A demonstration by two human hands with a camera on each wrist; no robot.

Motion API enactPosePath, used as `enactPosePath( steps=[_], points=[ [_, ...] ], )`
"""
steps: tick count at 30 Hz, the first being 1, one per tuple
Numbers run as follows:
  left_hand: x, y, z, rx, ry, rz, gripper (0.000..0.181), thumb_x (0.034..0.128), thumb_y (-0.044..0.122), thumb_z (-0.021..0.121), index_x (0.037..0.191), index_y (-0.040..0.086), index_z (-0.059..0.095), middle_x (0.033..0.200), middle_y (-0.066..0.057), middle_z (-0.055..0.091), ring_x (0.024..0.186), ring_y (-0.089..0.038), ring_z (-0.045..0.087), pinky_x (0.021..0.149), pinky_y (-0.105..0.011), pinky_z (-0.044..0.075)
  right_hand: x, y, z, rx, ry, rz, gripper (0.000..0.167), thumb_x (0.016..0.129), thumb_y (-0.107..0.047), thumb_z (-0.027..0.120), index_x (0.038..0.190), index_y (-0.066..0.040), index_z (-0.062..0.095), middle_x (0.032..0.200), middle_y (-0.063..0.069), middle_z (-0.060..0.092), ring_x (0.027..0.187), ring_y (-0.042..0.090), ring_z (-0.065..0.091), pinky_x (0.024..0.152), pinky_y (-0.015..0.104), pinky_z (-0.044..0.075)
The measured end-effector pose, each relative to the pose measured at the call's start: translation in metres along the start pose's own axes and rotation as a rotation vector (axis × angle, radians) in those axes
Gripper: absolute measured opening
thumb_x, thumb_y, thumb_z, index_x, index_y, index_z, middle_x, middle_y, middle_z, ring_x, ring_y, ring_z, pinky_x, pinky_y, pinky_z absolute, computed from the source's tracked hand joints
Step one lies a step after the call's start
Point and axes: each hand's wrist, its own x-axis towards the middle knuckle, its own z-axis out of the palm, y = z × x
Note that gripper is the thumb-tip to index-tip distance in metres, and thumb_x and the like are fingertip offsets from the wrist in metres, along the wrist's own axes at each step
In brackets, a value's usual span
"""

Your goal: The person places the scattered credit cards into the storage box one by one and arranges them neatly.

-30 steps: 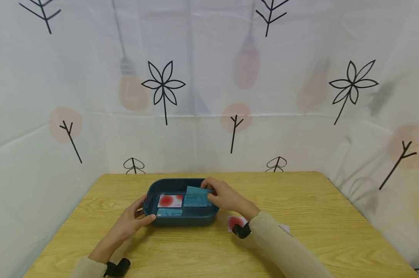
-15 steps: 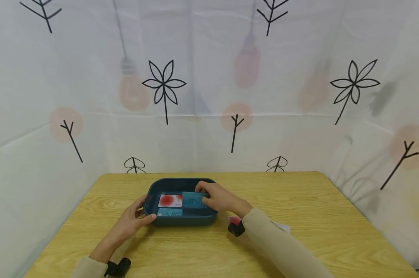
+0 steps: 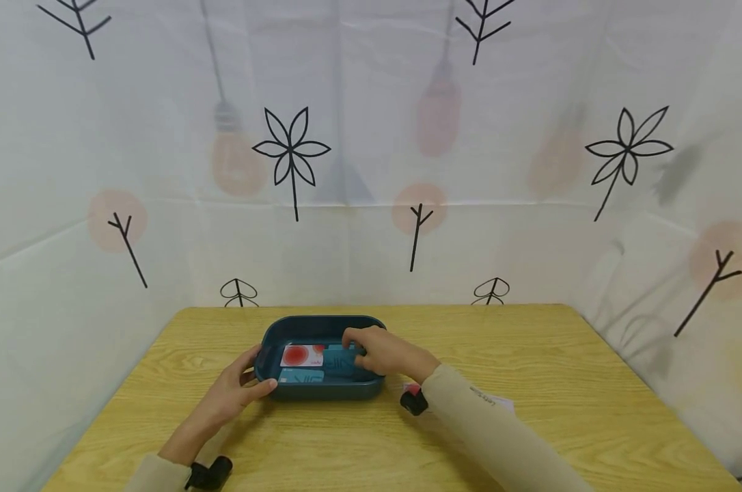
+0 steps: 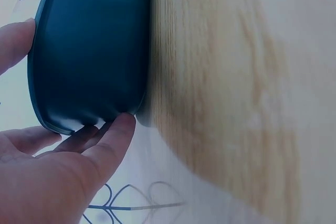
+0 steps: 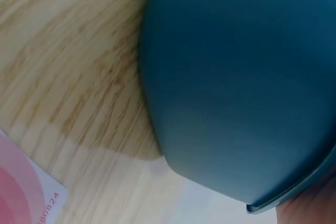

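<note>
Blue card (image 3: 337, 361), presumably light, stiff, best pinched by opposite edges, at right hand (image 3: 385, 350) (hold unclear); left hand (image 3: 231, 394) gripping tray (image 3: 324, 391).

1. The left hand (image 3: 231, 391) is held with thumb (image 3: 260, 389) spread from fingers (image 4: 112, 144).
2. The right hand (image 3: 387, 352) is held with fingers bent downward.
3. The left forearm (image 3: 182, 439) and right forearm (image 3: 494, 425) are angled inward.

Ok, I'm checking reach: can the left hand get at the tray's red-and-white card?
Probably yes: nothing hangs over the card, though the left hand would likely have to release the tray first.
</note>
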Motion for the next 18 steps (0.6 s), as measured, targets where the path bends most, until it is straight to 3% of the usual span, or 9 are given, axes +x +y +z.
enactPosePath(
  steps=[5, 18],
  points=[
    [0.0008, -0.0007, 0.0005, 0.003, 0.007, -0.003, 0.079, 0.0893, 0.021, 0.069, 0.151, 0.006, 0.023, 0.148, -0.024, 0.032, 0.130, -0.045, 0.038, 0.091, -0.042, 0.050, 0.0032, 0.0001, -0.0004, -0.056, -0.034, 0.005, 0.021, 0.093, -0.014, 0.061, 0.113, -0.021, 0.057, 0.090, -0.006, 0.057, 0.071, 0.009, 0.051, 0.065, 0.024, 0.046],
    [0.0009, -0.0012, 0.0008, 0.015, 0.013, -0.006, 0.079, 0.0889, 0.023, 0.070, 0.151, 0.006, 0.024, 0.148, -0.024, 0.033, 0.130, -0.045, 0.038, 0.093, -0.044, 0.049, 0.0076, -0.0007, -0.0064, -0.140, -0.069, -0.031, 0.027, 0.092, -0.012, 0.062, 0.119, -0.017, 0.058, 0.097, -0.005, 0.057, 0.080, 0.010, 0.050, 0.072, 0.026, 0.047]
  ],
)
